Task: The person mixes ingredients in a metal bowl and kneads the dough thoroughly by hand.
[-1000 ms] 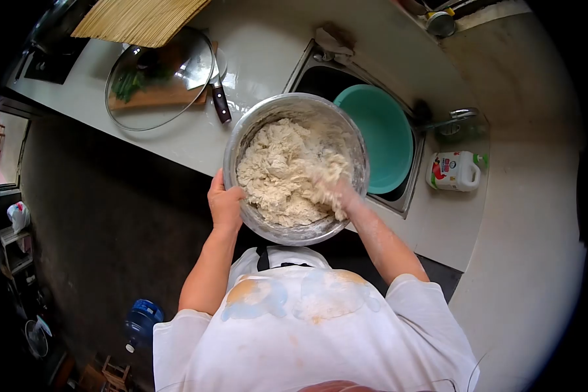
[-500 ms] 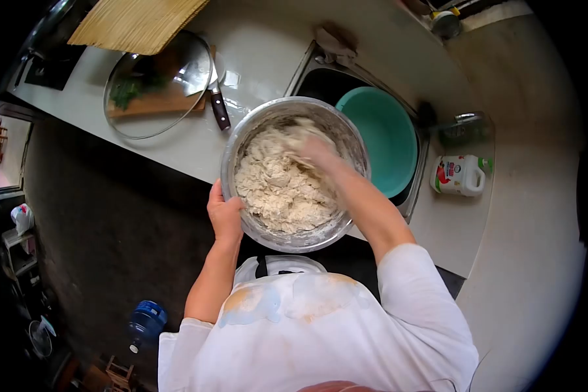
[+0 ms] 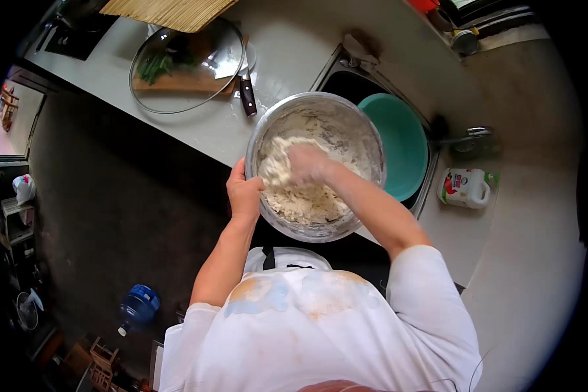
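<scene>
A large metal mixing bowl [image 3: 364,137] is at the counter's front edge, with shaggy, crumbly dough [image 3: 307,202] inside it. My left hand [image 3: 244,191] grips the bowl's left rim, thumb over the edge and fingers on the outside. Down in the bowl, my right hand [image 3: 307,164] is in the dough, smeared by motion. Its fingers are blurred and partly covered by dough, so their pose does not show. Flour coats the bowl's inner wall.
Behind the bowl on the right, a teal basin [image 3: 402,147] sits in the sink [image 3: 336,70]. Further left are a glass lid [image 3: 170,110] over a cutting board [image 3: 189,81] with greens, and a knife [image 3: 247,97]. A white jug [image 3: 464,188] stands at right.
My right hand has moved left and lower within the bowl, shifting the dough. My left hand keeps its hold on the rim. The whole view has shifted slightly.
</scene>
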Motion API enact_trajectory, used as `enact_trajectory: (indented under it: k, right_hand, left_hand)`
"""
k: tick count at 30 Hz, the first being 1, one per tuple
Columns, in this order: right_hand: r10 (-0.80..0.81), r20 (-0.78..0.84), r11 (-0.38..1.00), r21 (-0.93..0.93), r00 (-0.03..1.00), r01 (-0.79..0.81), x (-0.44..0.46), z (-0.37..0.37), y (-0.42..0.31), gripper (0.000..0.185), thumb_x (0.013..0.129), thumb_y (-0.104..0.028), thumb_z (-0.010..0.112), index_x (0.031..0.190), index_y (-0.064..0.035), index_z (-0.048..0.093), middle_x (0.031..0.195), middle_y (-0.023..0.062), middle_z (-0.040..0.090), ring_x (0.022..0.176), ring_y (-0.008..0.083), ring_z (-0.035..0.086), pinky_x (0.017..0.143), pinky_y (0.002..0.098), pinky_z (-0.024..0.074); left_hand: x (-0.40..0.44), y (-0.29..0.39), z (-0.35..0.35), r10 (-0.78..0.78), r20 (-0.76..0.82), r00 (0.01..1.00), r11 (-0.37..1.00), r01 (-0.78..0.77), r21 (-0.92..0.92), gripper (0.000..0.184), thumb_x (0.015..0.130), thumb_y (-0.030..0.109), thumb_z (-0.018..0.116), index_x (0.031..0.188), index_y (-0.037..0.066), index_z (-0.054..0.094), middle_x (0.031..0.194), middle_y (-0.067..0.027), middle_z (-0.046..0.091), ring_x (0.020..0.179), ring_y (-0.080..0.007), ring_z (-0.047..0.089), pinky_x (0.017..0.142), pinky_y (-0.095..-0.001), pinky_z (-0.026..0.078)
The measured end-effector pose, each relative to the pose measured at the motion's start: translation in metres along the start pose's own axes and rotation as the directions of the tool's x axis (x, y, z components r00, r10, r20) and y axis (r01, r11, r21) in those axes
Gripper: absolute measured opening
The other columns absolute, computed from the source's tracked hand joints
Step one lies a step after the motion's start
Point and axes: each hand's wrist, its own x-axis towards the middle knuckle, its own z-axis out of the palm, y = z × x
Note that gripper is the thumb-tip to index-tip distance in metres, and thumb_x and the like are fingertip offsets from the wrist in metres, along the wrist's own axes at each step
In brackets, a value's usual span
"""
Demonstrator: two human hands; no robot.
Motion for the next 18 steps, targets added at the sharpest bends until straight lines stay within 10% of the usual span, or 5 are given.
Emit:
enact_trajectory:
  k: [12, 18]
  right_hand:
    - [-0.122, 0.079, 0.963, -0.232, 0.989, 0.137, -0.080, 0.080, 0.031, 0.031, 0.074, -0.016, 0.048, 0.101, -0.0062, 0.059, 0.073, 0.0135, 0.059, 0.075, 0.0296, 0.060, 0.064, 0.0383, 0.0502]
    - [-0.213, 0.188, 0.908, -0.326, 0.959, 0.265, -0.004, 0.062, 0.048, 0.013, 0.069, -0.015, 0.053, 0.072, -0.0076, 0.063, 0.071, 0.0118, 0.060, 0.073, 0.0259, 0.059, 0.061, 0.0373, 0.0494]
  left_hand:
    - [-0.001, 0.008, 0.005, -0.035, -0.041, 0.999, 0.999, 0.034, -0.032, 0.058, 0.054, -0.012, 0.043, 0.111, -0.004, 0.050, 0.100, -0.0069, 0.056, 0.090, -0.0143, 0.053, 0.081, -0.0227, 0.040]
    - [0.001, 0.002, 0.003, -0.054, -0.048, 0.997, 0.997, 0.051, -0.059, 0.058, 0.056, -0.011, 0.043, 0.113, -0.004, 0.049, 0.104, -0.0077, 0.055, 0.095, -0.0151, 0.052, 0.086, -0.0235, 0.038]
